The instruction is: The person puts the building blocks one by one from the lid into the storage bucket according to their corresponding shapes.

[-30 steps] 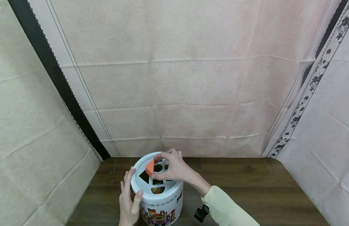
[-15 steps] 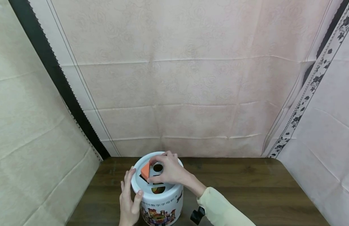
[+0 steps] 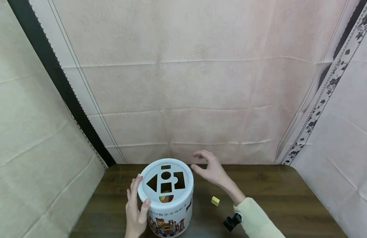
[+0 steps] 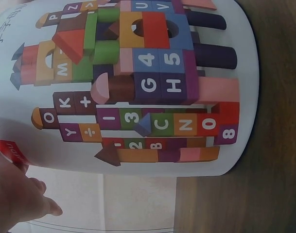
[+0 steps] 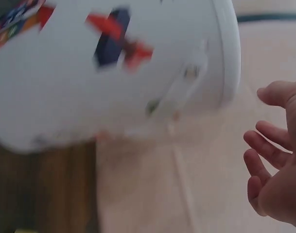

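Observation:
A white bucket [image 3: 169, 215] with a pale blue lid [image 3: 155, 198] stands upright on the table; the lid has several shaped holes. Coloured blocks show dimly through its front hole. My left hand [image 3: 135, 211] rests against the bucket's left side, thumb toward the front, other fingers spread farther back. In the left wrist view, the bucket's printed block castle [image 4: 157, 87] fills most of the picture. My right hand [image 3: 211, 168] is raised right of the lid, fingers apart and lightly bent, holding nothing. Below it a small yellow block [image 3: 215, 201] lies on the table.
The brown wooden table [image 3: 260, 198] extends right of the bucket. A pale cloth wall [image 3: 201, 99] rises along the back edge, with cloth panels at both sides. A black wrist camera [image 3: 232, 222] sits by the right sleeve.
The orange triangular block, pinched by my right hand over the triangular hole before, is out of sight. That hand has moved right, off the lid, uncovering the yellow block. My left hand stays put.

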The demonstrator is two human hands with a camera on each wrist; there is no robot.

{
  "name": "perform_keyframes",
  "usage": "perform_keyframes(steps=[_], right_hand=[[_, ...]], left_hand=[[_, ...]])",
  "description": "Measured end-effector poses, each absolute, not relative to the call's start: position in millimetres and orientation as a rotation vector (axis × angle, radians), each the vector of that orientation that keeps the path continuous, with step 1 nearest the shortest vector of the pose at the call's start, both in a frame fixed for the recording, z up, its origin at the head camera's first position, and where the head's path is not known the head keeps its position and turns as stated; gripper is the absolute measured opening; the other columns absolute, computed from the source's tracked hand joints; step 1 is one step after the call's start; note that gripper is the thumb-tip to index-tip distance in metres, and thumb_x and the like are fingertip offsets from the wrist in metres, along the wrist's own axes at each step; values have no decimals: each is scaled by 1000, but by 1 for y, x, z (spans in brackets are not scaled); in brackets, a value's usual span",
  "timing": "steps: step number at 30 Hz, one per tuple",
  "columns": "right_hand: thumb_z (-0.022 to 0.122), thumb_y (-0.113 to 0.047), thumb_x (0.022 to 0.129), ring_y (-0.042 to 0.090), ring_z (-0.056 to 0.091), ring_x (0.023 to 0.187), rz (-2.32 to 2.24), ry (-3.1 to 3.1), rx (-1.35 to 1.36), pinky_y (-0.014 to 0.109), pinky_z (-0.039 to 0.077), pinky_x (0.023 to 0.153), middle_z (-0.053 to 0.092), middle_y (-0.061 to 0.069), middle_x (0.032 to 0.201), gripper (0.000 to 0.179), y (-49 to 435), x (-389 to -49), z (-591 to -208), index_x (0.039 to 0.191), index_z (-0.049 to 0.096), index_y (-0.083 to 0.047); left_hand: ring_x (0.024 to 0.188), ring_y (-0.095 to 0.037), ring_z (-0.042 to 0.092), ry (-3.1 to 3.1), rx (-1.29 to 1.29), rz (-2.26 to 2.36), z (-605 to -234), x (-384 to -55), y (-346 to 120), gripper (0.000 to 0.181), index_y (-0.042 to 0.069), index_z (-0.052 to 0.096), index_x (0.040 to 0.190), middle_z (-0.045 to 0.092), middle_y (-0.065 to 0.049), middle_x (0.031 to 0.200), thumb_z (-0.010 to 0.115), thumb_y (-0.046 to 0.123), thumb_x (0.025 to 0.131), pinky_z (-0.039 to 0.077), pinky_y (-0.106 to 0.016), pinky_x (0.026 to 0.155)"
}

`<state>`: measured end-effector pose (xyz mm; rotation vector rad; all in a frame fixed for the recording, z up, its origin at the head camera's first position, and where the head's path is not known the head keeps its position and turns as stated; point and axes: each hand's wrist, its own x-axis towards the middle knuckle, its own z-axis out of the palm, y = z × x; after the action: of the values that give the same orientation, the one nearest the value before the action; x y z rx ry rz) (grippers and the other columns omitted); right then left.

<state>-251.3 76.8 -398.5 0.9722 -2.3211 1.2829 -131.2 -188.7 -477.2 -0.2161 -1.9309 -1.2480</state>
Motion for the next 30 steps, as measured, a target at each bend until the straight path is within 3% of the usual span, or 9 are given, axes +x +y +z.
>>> perform_keyframes(steps=[5,15,21,30], right_hand=[[77,-8,85,30,61,103,1326,-2386,822,43,49,89,68,6,109,29,114,-254,-433,113,69,-7],[79,-1,79,32,63,92,1374,-2384,628,42,51,82,70,7,100,30,149,-242,-494,107,70,-6],[80,-1,79,31,63,91,1421,-2439,497,40,50,79,70,-1,97,29,157,-233,-514,106,70,-8],[80,5,75,19,62,82,1426,-2413,426,31,50,73,70,4,91,30,161,-222,-543,101,71,-8]], left_hand=[[142,-49,25,-1939,-216,-1245,-477,-132,-189,63,10,47,149,45,-16,151,58,20,88,2,-79,104],[140,-53,26,-1937,-211,-1237,-478,-131,-189,62,10,47,149,45,-15,151,58,19,88,2,-80,103],[139,-55,27,-1931,-215,-1239,-479,-131,-189,62,11,48,149,46,-16,150,58,19,88,2,-80,103],[140,-53,27,-1935,-204,-1243,-479,-131,-189,62,12,48,149,46,-16,150,58,18,88,2,-80,103]])
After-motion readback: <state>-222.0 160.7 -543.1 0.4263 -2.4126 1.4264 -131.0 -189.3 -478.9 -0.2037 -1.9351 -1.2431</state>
